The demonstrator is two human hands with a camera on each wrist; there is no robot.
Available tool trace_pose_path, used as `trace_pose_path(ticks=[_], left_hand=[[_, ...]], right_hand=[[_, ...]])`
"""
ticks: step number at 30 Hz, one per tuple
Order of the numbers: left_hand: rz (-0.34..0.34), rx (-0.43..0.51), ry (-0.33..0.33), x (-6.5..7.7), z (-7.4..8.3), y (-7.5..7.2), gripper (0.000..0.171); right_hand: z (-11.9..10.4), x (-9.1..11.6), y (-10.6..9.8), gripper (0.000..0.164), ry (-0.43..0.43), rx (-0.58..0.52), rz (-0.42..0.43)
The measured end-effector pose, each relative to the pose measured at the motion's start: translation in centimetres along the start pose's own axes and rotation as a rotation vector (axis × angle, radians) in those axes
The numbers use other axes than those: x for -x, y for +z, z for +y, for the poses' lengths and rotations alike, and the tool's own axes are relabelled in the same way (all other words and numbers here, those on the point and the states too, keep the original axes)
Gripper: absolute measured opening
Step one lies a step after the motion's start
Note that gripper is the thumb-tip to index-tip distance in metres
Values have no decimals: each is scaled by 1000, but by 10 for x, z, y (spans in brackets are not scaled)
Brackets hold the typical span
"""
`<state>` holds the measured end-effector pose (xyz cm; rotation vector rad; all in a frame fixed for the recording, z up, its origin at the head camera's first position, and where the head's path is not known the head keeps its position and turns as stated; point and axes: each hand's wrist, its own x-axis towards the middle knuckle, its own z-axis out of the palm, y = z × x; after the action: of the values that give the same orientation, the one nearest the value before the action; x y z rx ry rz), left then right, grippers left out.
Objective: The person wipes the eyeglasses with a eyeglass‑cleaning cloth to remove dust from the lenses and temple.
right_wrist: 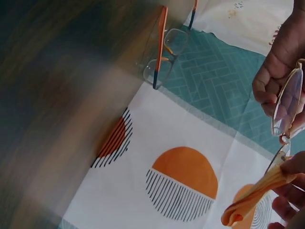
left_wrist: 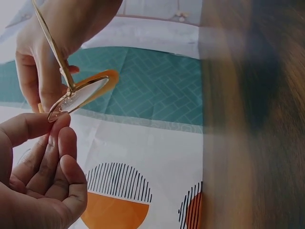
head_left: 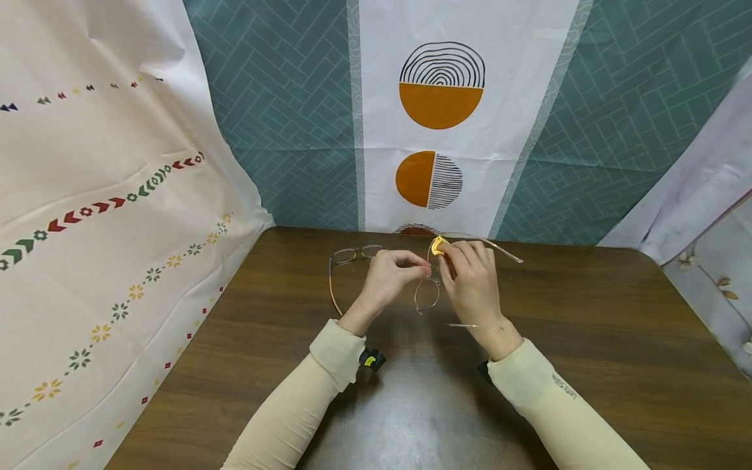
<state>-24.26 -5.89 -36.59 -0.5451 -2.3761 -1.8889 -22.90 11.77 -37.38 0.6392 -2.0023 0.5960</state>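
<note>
Thin gold-rimmed eyeglasses [head_left: 427, 294] are held up above the table between both hands, temples unfolded. With thumb and fingertips, my left hand [head_left: 392, 277] pinches the rim of one lens, seen closely in the left wrist view, where the lens [left_wrist: 88, 94] is tilted. My right hand [head_left: 473, 274] pinches a small yellow cloth [head_left: 438, 245] folded over the other lens. In the right wrist view the cloth [right_wrist: 257, 194] hangs from the right fingers and covers most of that lens.
A second pair of eyeglasses [head_left: 352, 255], dark-framed with orange-brown temples, rests on the wooden table [head_left: 587, 326] behind the left hand. Patterned curtain cloth [head_left: 282, 130] hangs along the table's back edge, and a white embroidered cloth [head_left: 117, 215] borders the left side.
</note>
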Motion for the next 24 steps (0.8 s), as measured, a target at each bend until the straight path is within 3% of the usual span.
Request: trace_pose_path(ticks=[6,10,14,19,21,24], left_hand=[[30,1,-6,-1,-1,-1,8],[47,5,-20,-2,-2,-3,9],[61,10,-30,-3,-3,-3,9],[58,25,-34,-3,-2,-2,9],[58,30,-34,-3,-2,-1,10],[64,34,-47,-4,-2,-1,10]], right_hand=[[3,-5,2,15,-71,-41,-39],[6,-8,-2,16,-124,-74,-126],[7,-12,-8,14,-121,-82,-229],[8,-14,-14,18,-8,-153,-298],[8,-15,-17,18,70,-196,-264],[9,-16,-19,14,177,-240,-132]])
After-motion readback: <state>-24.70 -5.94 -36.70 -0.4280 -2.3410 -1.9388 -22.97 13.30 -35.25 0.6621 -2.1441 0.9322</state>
